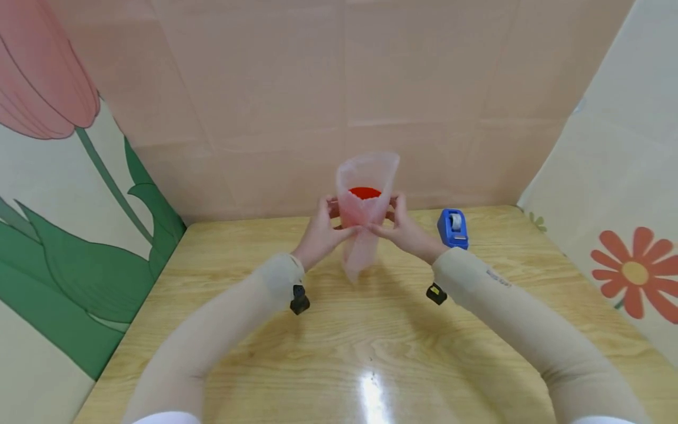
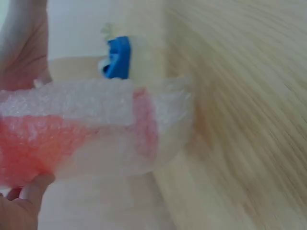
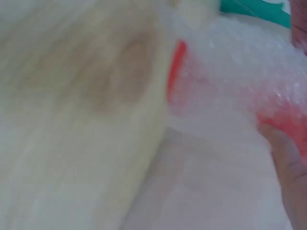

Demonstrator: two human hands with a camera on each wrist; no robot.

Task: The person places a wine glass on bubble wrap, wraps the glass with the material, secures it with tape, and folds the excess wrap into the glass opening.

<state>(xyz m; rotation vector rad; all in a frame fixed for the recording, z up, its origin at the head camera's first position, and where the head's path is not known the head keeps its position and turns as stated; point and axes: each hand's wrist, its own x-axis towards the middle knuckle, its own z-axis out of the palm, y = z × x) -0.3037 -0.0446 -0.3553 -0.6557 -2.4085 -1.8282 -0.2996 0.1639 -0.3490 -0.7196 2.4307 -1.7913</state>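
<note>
A sheet of bubble wrap (image 1: 368, 171) is rolled into an upright tube around a red thing (image 1: 365, 192), whose kind cannot be told through the wrap. The tube's upper end gapes, and its lower end tapers to a loose corner above the table. My left hand (image 1: 324, 231) grips the roll from the left, thumb at the front and fingers behind. From the other side my right hand (image 1: 406, 228) holds it the same way, the two thumbs nearly meeting. Within the wrap (image 2: 96, 105), the left wrist view shows a red mass and a separate red band (image 2: 145, 124).
A blue tape dispenser (image 1: 453, 228) with a roll of tape stands right of my hands on the wooden table (image 1: 318, 353). A plain pinkish backdrop (image 1: 254, 106) rises behind the table's far edge. Flower-printed sheets hang on both sides.
</note>
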